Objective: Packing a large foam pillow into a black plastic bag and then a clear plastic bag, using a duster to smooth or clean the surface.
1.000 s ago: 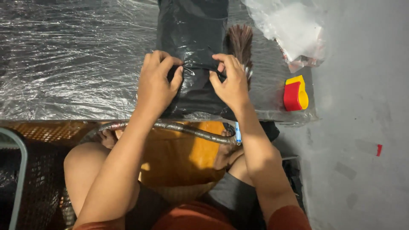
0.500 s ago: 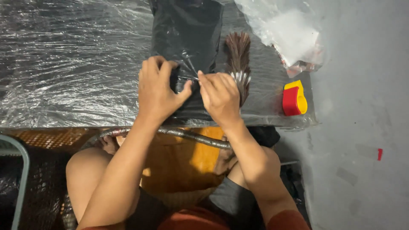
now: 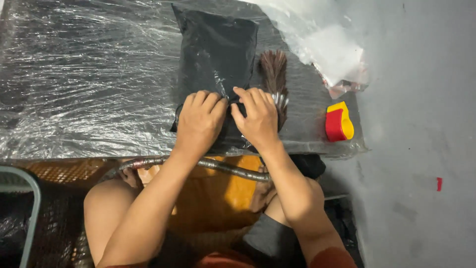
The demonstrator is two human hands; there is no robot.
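Observation:
A black plastic-wrapped packet (image 3: 218,54) lies on the table covered in clear film (image 3: 84,79). My left hand (image 3: 200,119) presses and grips the packet's near end. My right hand (image 3: 258,116) pinches the same end from the right, fingers closed on the wrapping; the two hands nearly touch. A bundle of brown bristles with pale tips (image 3: 275,79) lies along the packet's right side, partly under my right hand.
A red and yellow block (image 3: 339,122) sits at the table's right near corner. A crumpled clear plastic bag (image 3: 322,44) lies at the back right. A corrugated metal hose (image 3: 218,166) runs under the table edge above my knees. Grey floor spreads to the right.
My hands have drawn together on the packet's near end and slid slightly left; the right hand moved off the bristles towards the packet's middle.

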